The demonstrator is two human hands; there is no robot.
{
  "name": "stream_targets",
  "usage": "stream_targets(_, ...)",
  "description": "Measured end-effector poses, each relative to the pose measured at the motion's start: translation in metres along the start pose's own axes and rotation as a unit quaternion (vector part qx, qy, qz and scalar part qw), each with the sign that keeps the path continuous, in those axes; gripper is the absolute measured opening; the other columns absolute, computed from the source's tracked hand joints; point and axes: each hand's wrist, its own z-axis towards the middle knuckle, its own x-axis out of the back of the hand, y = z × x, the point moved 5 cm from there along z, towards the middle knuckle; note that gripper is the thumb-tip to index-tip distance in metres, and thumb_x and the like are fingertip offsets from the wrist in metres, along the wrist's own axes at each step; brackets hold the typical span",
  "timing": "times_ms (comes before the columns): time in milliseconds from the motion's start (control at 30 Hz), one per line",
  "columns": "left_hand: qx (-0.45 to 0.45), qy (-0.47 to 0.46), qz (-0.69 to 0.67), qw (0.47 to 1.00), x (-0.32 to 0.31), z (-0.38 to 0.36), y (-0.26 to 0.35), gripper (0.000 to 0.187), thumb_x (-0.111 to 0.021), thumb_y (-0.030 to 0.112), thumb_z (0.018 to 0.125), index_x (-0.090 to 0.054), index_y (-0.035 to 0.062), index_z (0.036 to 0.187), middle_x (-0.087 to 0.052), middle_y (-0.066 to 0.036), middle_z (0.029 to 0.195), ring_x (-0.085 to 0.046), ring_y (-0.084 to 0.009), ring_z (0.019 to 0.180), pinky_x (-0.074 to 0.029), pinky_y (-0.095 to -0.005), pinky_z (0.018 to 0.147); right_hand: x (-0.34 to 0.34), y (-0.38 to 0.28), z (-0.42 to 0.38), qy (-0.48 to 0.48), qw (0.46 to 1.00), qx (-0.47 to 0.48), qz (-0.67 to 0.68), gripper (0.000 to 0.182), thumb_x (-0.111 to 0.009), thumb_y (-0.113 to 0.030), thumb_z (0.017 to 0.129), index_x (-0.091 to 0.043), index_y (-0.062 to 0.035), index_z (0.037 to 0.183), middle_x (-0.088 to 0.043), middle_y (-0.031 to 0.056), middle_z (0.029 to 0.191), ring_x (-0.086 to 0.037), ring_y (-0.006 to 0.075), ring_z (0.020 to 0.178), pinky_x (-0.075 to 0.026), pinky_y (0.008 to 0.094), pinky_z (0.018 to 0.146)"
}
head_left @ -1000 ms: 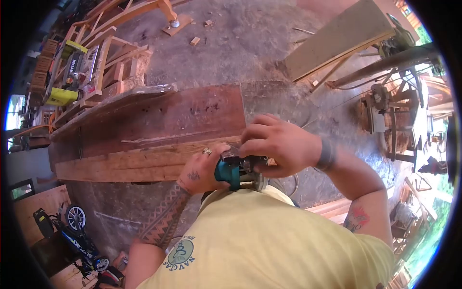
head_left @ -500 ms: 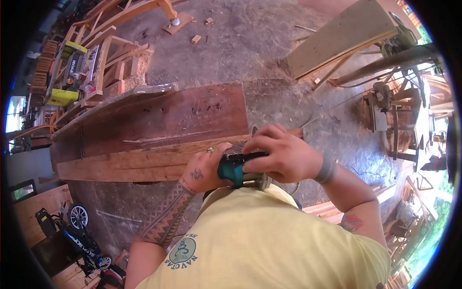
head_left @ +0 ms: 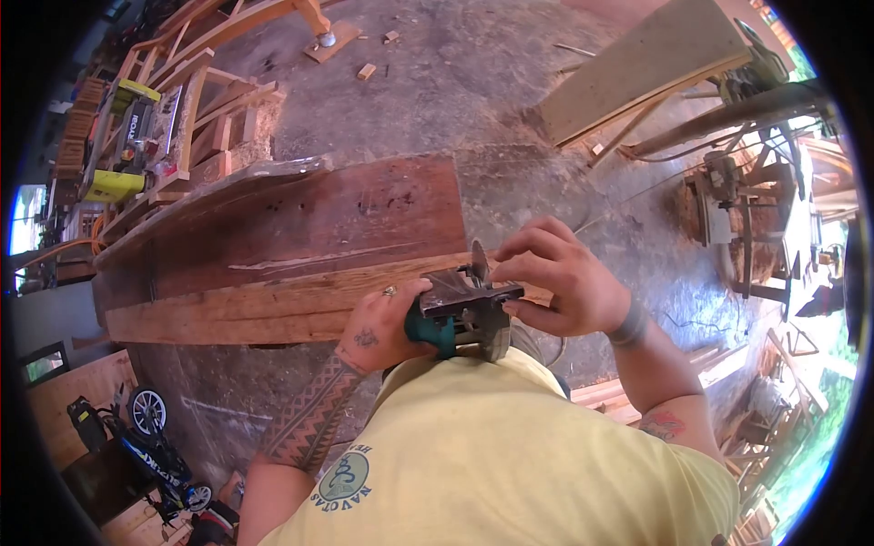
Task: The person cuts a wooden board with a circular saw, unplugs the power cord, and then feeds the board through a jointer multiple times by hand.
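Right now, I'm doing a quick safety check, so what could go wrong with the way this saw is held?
The right grip is right beside the blade, so it might get cut if the blade turned; I can't tell whether there is power. The saw is close to the yellow shirt, which could snag. Only the left grip clearly holds the saw, so it might twist or slip.

One head-worn camera looks forward and steeply down over a pale yellow short-sleeved shirt — bare left hand and bare right hand close, grey concrete floor farther off — its wide round field black at the corners.
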Motion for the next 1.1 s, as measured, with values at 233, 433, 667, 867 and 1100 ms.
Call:
stream_targets(233,-0.024,0.022,-0.008,0.999,0.005,0.003,0.008,0.098,-0.1,0.032,0.065,-0.052,0.011,0.148,-0.073,-0.015,0.126,-0.073,-0.0392,0.1,-0.056,-0.0496,0.092,-0.001,0.003,-0.008,-0.007,1.0,-0.013,0.028,0.038,-0.083,-0.018,0.086,-0.075,-0.0117,0.123,-0.071,0.0091,0.12,-0.064,0.0341,0.111,-0.051,0.0461,0.098)
stream_targets(433,-0.012,0.001,0.007,1.0,0.009,0.004,0.013,0.102,-0.1,0.032,0.064,-0.051,0.0102,0.151,-0.067,-0.018,0.143,-0.071,-0.0394,0.119,-0.056,-0.0495,0.102,-0.006,0.011,-0.017,-0.025,0.998,-0.043,0.033,0.039,-0.084,-0.021,0.086,-0.074,-0.0099,0.122,-0.07,0.0112,0.114,-0.065,0.0353,0.107,-0.053,0.0461,0.093)
stream_targets(667,-0.003,0.002,-0.005,1.0,0.014,0.006,0.014,0.104,-0.098,0.033,0.069,-0.048,0.0089,0.157,-0.067,-0.021,0.143,-0.07,-0.0406,0.122,-0.056,-0.0497,0.102,-0.019,0.024,-0.032,-0.024,0.993,-0.084,0.076,0.032,-0.085,-0.019,0.085,-0.071,-0.0067,0.111,-0.067,0.014,0.106,-0.066,0.0381,0.102,-0.054,0.0465,0.09)
stream_targets(867,0.024,0.079,-0.091,0.992,0.01,0.001,-0.001,0.049,-0.078,0.02,0.094,-0.061,0.0073,0.137,-0.075,-0.021,0.107,-0.075,-0.0429,0.092,-0.059,-0.0485,0.078,-0.021,0.029,-0.034,0.018,0.993,-0.076,0.092,0.029,-0.085,-0.016,0.084,-0.069,-0.0052,0.106,-0.066,0.0143,0.1,-0.066,0.0382,0.098,-0.054,0.0459,0.085)
stream_targets(1100,0.02,0.107,-0.034,0.993,0.008,0.002,0.003,0.031,-0.071,0.011,0.098,-0.064,0.0065,0.128,-0.074,-0.02,0.097,-0.073,-0.0425,0.085,-0.057,-0.0496,0.073,-0.02,0.031,-0.032,0.017,0.993,-0.065,0.096,0.029,-0.086,-0.015,0.083,-0.067,-0.0052,0.102,-0.065,0.0138,0.097,-0.065,0.0377,0.093,-0.054,0.046,0.082)
